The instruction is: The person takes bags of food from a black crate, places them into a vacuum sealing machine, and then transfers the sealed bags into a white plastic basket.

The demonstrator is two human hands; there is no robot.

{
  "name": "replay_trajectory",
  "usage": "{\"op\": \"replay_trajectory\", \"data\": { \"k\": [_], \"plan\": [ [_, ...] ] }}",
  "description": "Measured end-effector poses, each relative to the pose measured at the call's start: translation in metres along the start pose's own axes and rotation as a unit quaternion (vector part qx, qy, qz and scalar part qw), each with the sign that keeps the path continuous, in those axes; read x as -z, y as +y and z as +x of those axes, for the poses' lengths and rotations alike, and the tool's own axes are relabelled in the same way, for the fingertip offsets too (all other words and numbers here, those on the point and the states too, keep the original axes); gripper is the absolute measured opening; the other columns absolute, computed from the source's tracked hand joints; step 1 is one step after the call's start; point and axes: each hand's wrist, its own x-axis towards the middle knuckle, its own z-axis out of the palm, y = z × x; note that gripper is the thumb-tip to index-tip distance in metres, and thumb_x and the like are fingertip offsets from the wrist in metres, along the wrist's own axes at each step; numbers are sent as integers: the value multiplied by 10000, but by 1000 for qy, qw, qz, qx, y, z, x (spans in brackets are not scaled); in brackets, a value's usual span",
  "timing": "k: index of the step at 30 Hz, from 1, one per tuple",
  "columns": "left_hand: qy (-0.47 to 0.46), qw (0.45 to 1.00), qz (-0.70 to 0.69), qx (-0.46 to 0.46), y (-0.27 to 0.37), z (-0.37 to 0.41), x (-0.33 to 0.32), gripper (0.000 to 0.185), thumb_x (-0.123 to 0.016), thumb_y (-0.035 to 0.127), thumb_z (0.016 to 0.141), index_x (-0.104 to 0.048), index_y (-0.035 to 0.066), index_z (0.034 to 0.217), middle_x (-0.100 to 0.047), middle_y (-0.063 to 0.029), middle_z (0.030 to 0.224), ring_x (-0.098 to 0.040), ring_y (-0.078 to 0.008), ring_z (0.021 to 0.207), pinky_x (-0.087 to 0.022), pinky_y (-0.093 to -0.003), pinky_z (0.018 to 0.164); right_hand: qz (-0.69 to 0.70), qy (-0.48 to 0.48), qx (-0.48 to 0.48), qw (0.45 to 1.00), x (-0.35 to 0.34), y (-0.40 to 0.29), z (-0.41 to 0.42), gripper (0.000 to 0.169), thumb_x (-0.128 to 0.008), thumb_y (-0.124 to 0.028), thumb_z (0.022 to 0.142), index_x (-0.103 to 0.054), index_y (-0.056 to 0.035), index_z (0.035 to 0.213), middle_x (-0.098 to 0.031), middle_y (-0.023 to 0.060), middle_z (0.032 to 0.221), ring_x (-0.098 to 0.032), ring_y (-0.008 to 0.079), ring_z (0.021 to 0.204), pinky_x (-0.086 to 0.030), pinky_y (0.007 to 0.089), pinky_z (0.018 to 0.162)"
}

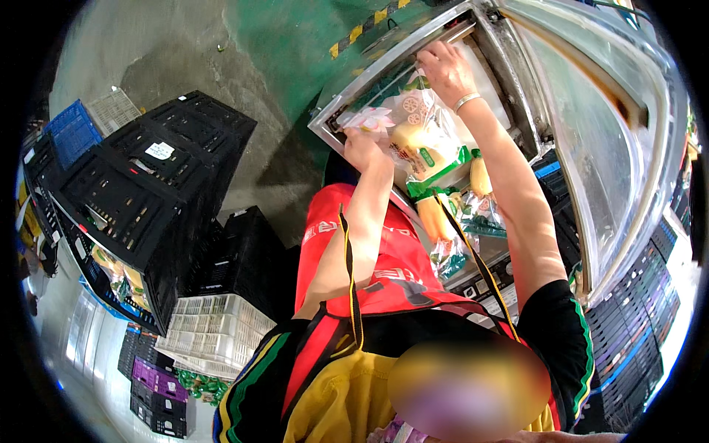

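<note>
A clear plastic bag printed with green and pink holds pale lotus root pieces and lies over the bed of a vacuum sealing machine. My left hand pinches the bag's end at the bed's near left corner. At the bag's upper edge is my right hand, fingers curled down; what its fingertips grip is hidden. The machine's clear domed lid stands raised at the right. Nearer my body, further filled bags rest on the machine's edge, one beside my right forearm.
Stacked black crates stand at the left, some holding packed bags. White crates stand below them, beside purple and black ones. A blue crate is at the far left. More crates stand at the right. Yellow-black tape marks the floor.
</note>
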Motion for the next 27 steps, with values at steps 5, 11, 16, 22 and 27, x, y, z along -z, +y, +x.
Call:
{"op": "replay_trajectory", "data": {
  "k": [5,11,16,22,27],
  "plan": [
    [-62,983,162,56,11,-5,38,350,-512,249,902,-544,-9,1137,-587,-105,1078,-578,-243,980,-454,-337,851,85,81,-77,990,42,-16,-61,344,-630,-33,740,-598,-97,1076,-572,95,1087,-530,302,1020,-424,400,883],
    [-326,785,515,-111,16,-69,134,375,-613,168,870,-502,12,1193,-586,-101,1108,-541,-167,1038,-435,-325,902,-94,71,-360,926,105,3,-257,390,-674,-200,756,-564,-104,1117,-576,98,1089,-513,320,1033,-416,424,876],
    [-324,661,603,308,-42,-82,202,322,-644,272,862,-566,14,1039,-634,-59,931,-612,-185,810,-493,-304,764,287,-52,-670,683,97,1,-376,685,-680,-526,730,-546,-32,1186,-615,154,1081,-591,265,978,-491,380,771],
    [-370,733,442,361,-76,-136,201,243,-577,207,896,-574,14,1042,-627,-73,837,-597,-157,680,-525,-311,649,595,-11,-602,533,77,-5,-386,387,-664,-352,819,-610,-92,1100,-647,38,1013,-614,150,878,-498,330,657],
    [-358,708,609,-17,-103,-148,200,198,-541,106,895,-512,-20,1044,-592,-76,753,-554,-129,557,-479,-283,488,748,179,-493,407,84,-7,-350,172,-645,-243,852,-618,-137,985,-662,-11,863,-616,117,729,-474,278,563]
  ]
}}
